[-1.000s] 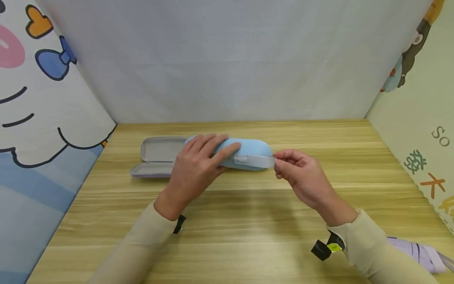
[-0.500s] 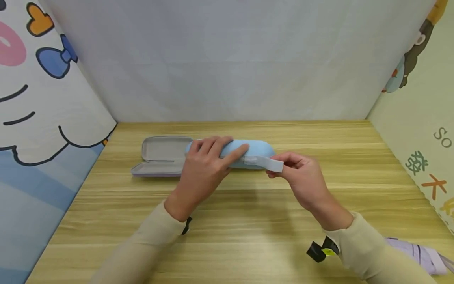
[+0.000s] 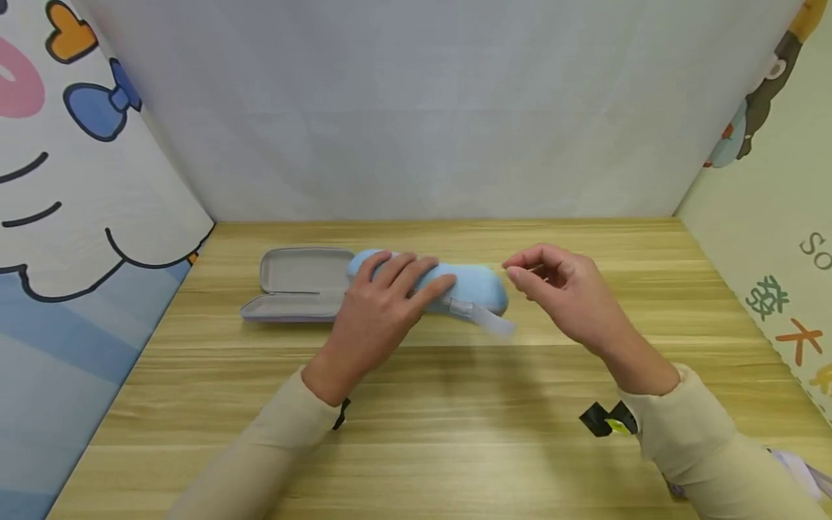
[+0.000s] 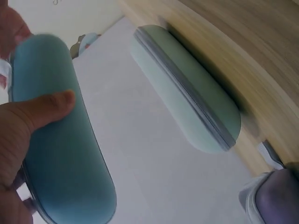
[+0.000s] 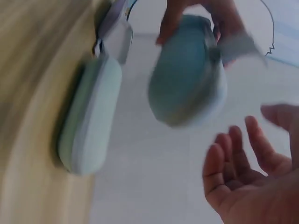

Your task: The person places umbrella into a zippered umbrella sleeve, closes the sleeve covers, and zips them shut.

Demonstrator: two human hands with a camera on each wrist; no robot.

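My left hand [image 3: 383, 303] grips a rounded light-blue hard case [image 3: 481, 285], raised above the table, with the thumb across one side in the left wrist view. A loose pale strap [image 3: 494, 321] sticks out from the case's near side toward the right. Just right of the case, my right hand [image 3: 572, 296] is apart from it and holds nothing, its fingers bent and spread from the thumb in the right wrist view. A pale green zippered case [image 4: 187, 88] lies on the table beyond the blue one. The head view hides it behind the blue case and left hand.
An open case [image 3: 308, 271] with a grey lining and purplish outside lies at the left, partly behind the left hand. Under the right sleeve, a lilac fabric item [image 3: 793, 462] shows at the lower right. A white curtain [image 3: 422, 108] stands along the table's back edge.
My right hand has let go of the strap and moved up and right. The strap's free end now hangs down. The blue case has tilted, its right end lower.
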